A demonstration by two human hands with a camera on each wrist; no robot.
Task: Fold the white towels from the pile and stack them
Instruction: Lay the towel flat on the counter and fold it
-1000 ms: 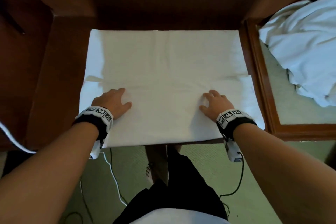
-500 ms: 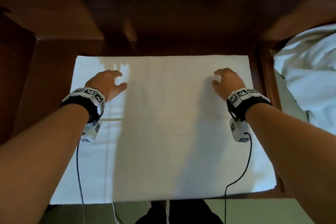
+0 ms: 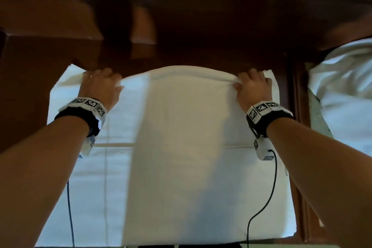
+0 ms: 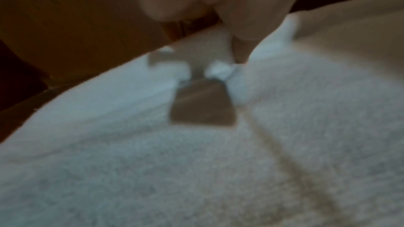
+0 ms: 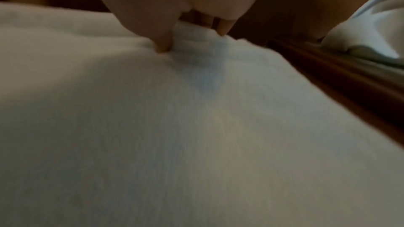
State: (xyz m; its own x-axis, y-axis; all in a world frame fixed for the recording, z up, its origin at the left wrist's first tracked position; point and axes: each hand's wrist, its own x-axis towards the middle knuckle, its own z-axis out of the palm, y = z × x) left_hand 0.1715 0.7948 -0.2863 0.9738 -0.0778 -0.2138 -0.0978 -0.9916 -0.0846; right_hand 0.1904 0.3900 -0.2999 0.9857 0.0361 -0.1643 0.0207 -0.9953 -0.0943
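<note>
Dark brown wood fills the top of the head view, and a brown tabletop (image 3: pixel 24 78) shows at the left side. On it lies a big white towel (image 3: pixel 181 157), spread flat and filling the middle and bottom of the frame. Its far edge, in the upper middle, is lifted up a little in a soft hump between the two hands.

The left hand (image 3: pixel 99 86) is at the upper left of the towel. Its fingers (image 4: pixel 240 47) curl over the far edge and pinch the cloth. The right hand (image 3: pixel 252 84) is at the upper right of the towel. Its fingers (image 5: pixel 163 44) also curl and pinch the far edge. Both wrists wear black bands with small black and white squares on them.

A pile of white towels (image 3: pixel 346 94) sits at the right edge of the frame, past a wooden rail (image 3: pixel 300 106), well apart from the hands.
</note>
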